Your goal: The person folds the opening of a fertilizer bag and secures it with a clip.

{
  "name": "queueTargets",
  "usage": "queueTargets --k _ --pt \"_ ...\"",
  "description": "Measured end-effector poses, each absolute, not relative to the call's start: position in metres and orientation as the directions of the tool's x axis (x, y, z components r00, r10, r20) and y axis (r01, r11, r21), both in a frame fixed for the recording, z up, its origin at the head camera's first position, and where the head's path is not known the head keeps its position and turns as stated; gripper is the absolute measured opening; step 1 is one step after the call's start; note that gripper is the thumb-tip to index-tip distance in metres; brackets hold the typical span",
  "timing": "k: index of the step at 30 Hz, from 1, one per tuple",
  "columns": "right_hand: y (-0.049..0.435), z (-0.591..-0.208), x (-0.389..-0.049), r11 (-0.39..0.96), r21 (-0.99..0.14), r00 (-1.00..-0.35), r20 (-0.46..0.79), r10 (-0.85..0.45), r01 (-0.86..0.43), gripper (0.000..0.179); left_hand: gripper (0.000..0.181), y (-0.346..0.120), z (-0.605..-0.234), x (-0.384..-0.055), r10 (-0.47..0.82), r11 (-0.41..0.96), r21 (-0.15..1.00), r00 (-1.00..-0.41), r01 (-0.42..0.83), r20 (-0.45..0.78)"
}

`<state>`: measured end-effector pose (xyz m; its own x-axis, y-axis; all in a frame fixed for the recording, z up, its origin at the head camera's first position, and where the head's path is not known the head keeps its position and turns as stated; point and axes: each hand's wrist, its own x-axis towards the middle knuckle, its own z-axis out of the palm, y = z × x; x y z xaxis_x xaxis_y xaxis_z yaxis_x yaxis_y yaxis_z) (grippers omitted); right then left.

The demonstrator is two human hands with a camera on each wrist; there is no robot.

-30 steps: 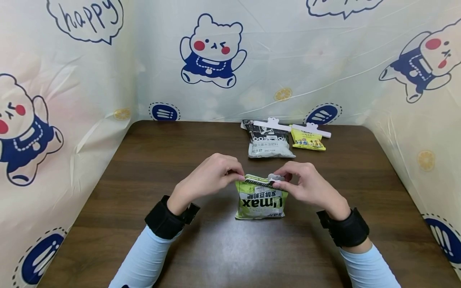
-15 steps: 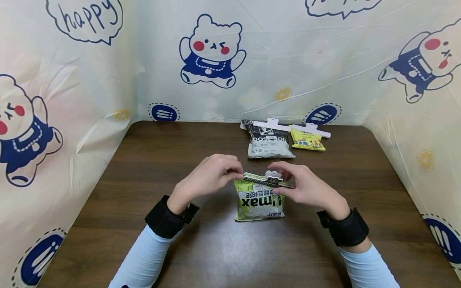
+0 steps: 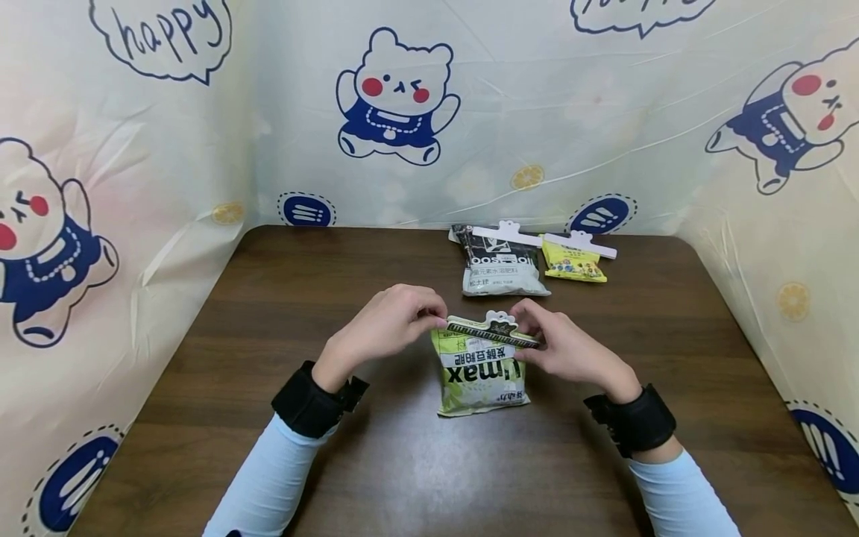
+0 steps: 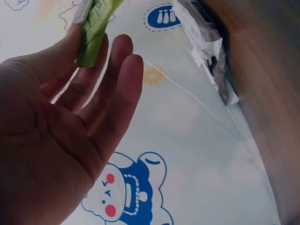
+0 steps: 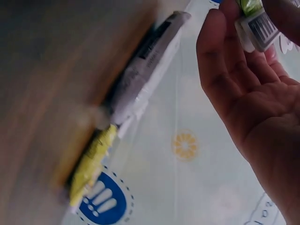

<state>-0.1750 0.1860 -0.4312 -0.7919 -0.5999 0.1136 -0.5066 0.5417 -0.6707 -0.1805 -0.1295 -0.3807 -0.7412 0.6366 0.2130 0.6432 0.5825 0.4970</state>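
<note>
A green and white packet [image 3: 485, 380] with upside-down "Umax" print stands on the table, its folded top edge raised. Along that edge lies a pale bag clip [image 3: 499, 322] with a scalloped handle. With thumb and finger, my left hand [image 3: 389, 322] pinches the packet's top left corner; in the left wrist view the green corner [image 4: 93, 47] shows at the thumb, the other fingers loosely bent. My right hand [image 3: 567, 343] grips the clip's right end at the packet's top right, thumb in front and fingers behind. The right wrist view shows only a barcoded part of the packet [image 5: 263, 29].
At the table's [image 3: 335, 261] back edge lie a black and grey packet [image 3: 503, 272] and a small yellow packet [image 3: 573, 261], each with a white clip across its top. A printed curtain [image 3: 282, 112] hangs behind and on both sides.
The packet's top edge has risen and tilted, showing more of its front. The clip's handle has turned upright and shifted slightly left. Both hands have kept hold with small shifts.
</note>
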Motion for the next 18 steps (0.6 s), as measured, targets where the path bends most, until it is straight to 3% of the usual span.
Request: queueTargets --k 7,10,13,16,18 --pt "0.183 -0.440 -0.180 0.526 -0.715 -0.822 0.122 -0.556 -0.461 0.037 0.011 -0.131 -0.385 -0.185 0.560 0.676 0.478 -0.813 0.561 0.162" --pt "0.181 -0.443 -0.181 0.511 -0.731 -0.822 0.120 -0.557 -0.453 0.035 0.015 -0.129 -0.386 -0.184 0.543 0.691 0.444 -0.815 0.570 0.202" --pt "0.179 -0.445 -0.182 0.500 -0.747 -0.819 0.103 -0.564 -0.438 0.034 0.018 -0.120 -0.386 -0.179 0.558 0.659 0.392 -0.766 0.642 0.318" --pt "0.178 -0.447 -0.182 0.500 -0.762 -0.819 0.070 -0.569 -0.412 0.031 0.020 -0.103 -0.390 -0.169 0.618 0.560 0.351 -0.660 0.751 0.427" --pt "0.178 -0.448 -0.183 0.502 -0.769 -0.819 0.046 -0.572 -0.395 0.029 0.022 -0.089 -0.397 -0.163 0.685 0.480 0.334 -0.584 0.811 0.436"
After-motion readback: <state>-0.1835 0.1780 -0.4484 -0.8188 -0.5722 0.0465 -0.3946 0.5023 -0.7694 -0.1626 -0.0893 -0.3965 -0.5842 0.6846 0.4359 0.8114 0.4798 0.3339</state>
